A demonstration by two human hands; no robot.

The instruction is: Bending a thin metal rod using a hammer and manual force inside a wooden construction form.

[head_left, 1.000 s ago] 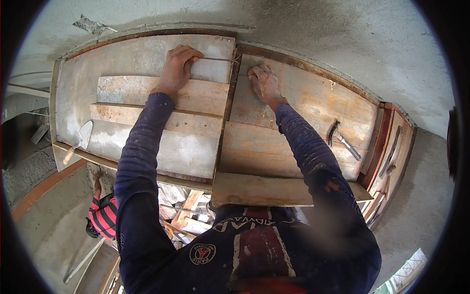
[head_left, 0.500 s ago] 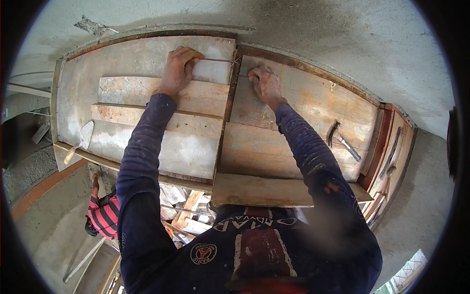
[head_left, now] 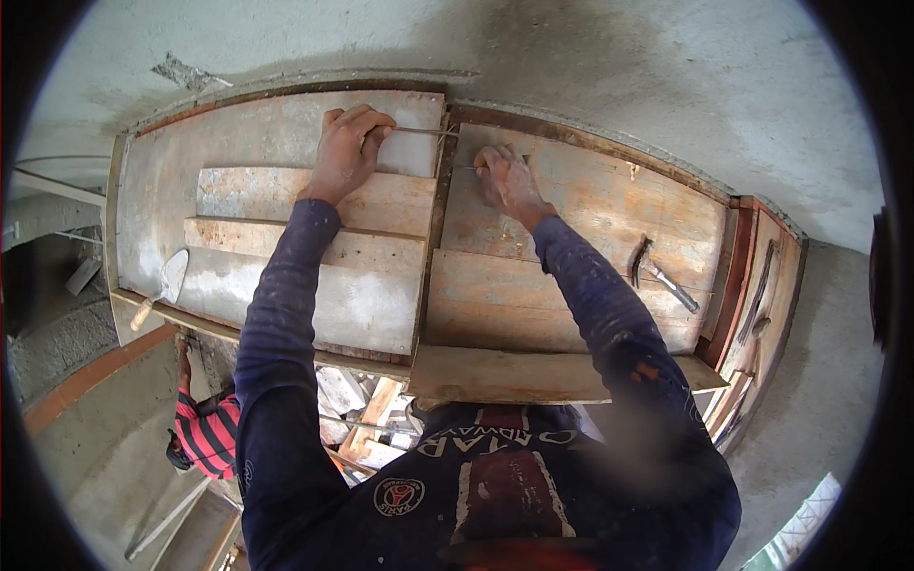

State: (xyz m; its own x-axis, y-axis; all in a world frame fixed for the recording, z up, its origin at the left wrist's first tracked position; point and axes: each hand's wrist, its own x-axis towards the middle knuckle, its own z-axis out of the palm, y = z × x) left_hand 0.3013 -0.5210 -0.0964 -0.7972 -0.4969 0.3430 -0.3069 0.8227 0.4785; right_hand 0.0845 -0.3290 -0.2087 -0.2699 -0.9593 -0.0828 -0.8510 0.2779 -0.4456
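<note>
My left hand is closed around a thin metal rod, whose far end meets the top of the upright wooden divider. On the other side of that divider, my right hand is pinched, and a faint thin wire runs from its fingertips toward the divider. Beneath my left hand and wrist lie two loose wooden boards on a grey panel. Under my right hand is a worn plywood panel. The fingers partly hide what each hand grips.
A claw hammer lies on the right panel. A trowel rests at the left panel's near edge. Along the near side runs a plank. Below left, a person in a striped shirt stands near scrap timber. A concrete wall borders the far side.
The panels, the tools and both hands sit slightly lower in the picture, as the view has shifted. Both hands keep their grips; the right hand is a little closer to the divider.
</note>
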